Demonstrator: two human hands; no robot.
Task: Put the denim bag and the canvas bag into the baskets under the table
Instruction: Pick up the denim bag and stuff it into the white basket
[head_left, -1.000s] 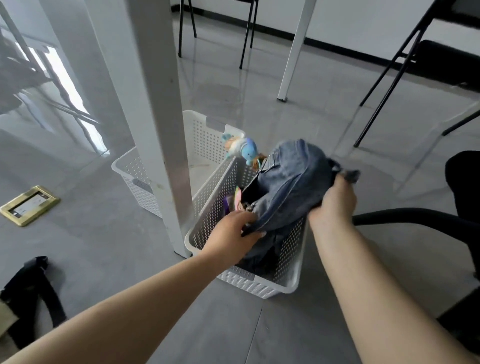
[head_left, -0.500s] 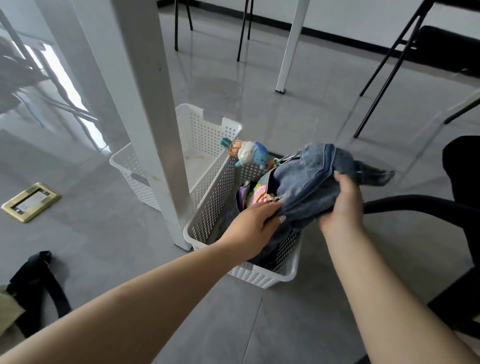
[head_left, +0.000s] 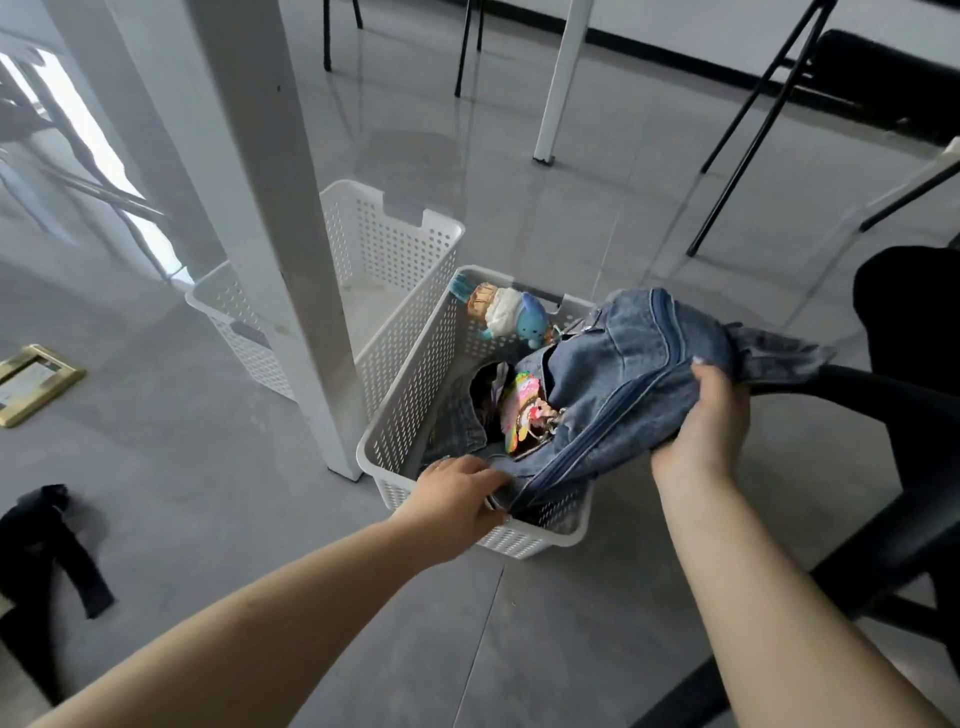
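Note:
The blue denim bag (head_left: 628, 374) lies partly inside the nearer white perforated basket (head_left: 410, 374), its upper end sticking out over the right rim. A plush charm (head_left: 511, 314) and a colourful charm (head_left: 522, 415) hang from it. My left hand (head_left: 457, 499) grips the bag's lower end at the basket's near rim. My right hand (head_left: 709, 421) holds its upper right side, with a strap trailing beyond. A second white basket (head_left: 387, 239) stands behind, and I see nothing in it. Black straps with a bit of pale fabric (head_left: 49, 551), possibly the canvas bag, lie on the floor at far left.
A white table leg (head_left: 280, 218) stands just left of the nearer basket, another (head_left: 558, 83) farther back. Black chair legs (head_left: 748, 130) cross the right side, and a black chair (head_left: 893, 467) sits close on my right. A brass floor socket (head_left: 31, 382) is at left.
The denim bag has sunk lower into the nearer basket. My left hand slid down to its lower end at the near rim, and my right hand shifted along the upper side.

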